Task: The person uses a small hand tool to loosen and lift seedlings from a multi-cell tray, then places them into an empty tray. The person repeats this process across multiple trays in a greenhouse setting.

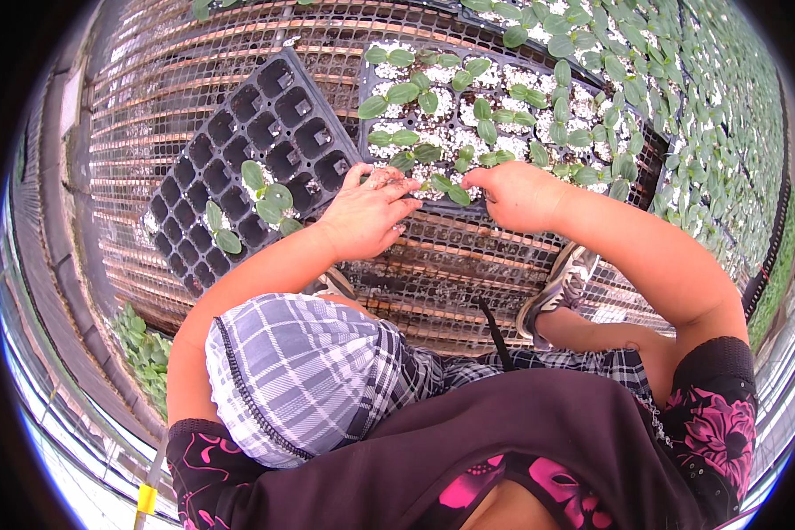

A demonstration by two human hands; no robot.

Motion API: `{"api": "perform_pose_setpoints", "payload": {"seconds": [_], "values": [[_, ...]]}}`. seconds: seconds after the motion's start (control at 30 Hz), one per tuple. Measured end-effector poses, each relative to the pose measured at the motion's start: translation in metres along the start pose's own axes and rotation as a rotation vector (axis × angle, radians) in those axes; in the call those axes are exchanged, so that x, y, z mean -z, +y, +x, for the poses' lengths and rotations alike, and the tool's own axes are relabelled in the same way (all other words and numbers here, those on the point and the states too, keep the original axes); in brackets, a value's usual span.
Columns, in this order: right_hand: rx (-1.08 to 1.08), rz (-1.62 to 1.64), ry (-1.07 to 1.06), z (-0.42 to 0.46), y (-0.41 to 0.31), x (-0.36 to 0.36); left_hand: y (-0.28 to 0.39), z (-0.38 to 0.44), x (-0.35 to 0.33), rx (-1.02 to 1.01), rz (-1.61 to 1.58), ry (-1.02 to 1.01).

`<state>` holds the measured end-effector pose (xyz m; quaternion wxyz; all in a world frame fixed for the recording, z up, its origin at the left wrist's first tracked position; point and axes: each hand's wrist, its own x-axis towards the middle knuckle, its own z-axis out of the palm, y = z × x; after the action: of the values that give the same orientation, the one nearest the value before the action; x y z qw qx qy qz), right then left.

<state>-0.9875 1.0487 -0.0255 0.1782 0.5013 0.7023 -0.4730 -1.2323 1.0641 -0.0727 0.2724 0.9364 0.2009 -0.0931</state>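
My left hand [366, 215] lies over the near left corner of a black seedling tray [361, 109], palm down with fingers a little apart. Brown soil clings to its fingers, and the cells beneath are hidden. Opposite it, my right hand [520, 197] is at the tray's near edge, index finger extended and the other fingers curled. Between the hands grows a two-leaved seedling [452, 189] in white granular medium. I cannot tell whether the right fingertips pinch anything. Similar seedlings fill the tray's other cells. Left of it sits a tilted, mostly empty cell tray [238, 149] holding a few seedlings [273, 202].
Both trays rest on slats covered with black mesh [430, 271]. More seedling trays [715, 152] spread along the right and back. My shoes [560, 288] stand on the mesh close to the trays. Leafy plants [139, 351] grow at the left beside a paved strip [79, 291].
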Motion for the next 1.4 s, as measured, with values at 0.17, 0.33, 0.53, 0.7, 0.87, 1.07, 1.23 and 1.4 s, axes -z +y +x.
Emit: {"api": "perform_pose_setpoints", "payload": {"seconds": [0.17, 0.33, 0.53, 0.7, 0.87, 1.07, 1.23, 1.4], "values": [[-0.046, 0.023, 0.016, 0.020, -0.004, -0.017, -0.001, 0.001, -0.002, 0.019, -0.013, 0.016], [-0.066, 0.218, -0.012, 0.034, 0.001, -0.030, -0.002, -0.001, -0.001, 0.050, -0.017, 0.103], [-0.061, 0.192, -0.141, 0.030, 0.001, -0.024, -0.001, 0.003, 0.001, 0.086, -0.033, 0.115], [0.053, 0.046, 0.123, 0.015, 0.005, -0.010, 0.008, 0.016, -0.007, -0.095, 0.013, 0.059], [0.296, 0.007, 0.668, -0.019, -0.005, 0.049, 0.015, 0.026, -0.002, -0.099, 0.115, 0.005], [0.175, 0.653, 0.431, -0.035, -0.010, 0.055, 0.031, 0.033, -0.014, -0.223, -0.006, -0.103], [0.204, 0.582, 0.295, -0.010, -0.003, 0.028, 0.039, 0.027, -0.021, -0.271, -0.134, -0.063], [0.457, 0.198, 0.563, 0.012, -0.011, 0.007, 0.041, 0.021, -0.022, -0.266, -0.262, -0.126]]}}
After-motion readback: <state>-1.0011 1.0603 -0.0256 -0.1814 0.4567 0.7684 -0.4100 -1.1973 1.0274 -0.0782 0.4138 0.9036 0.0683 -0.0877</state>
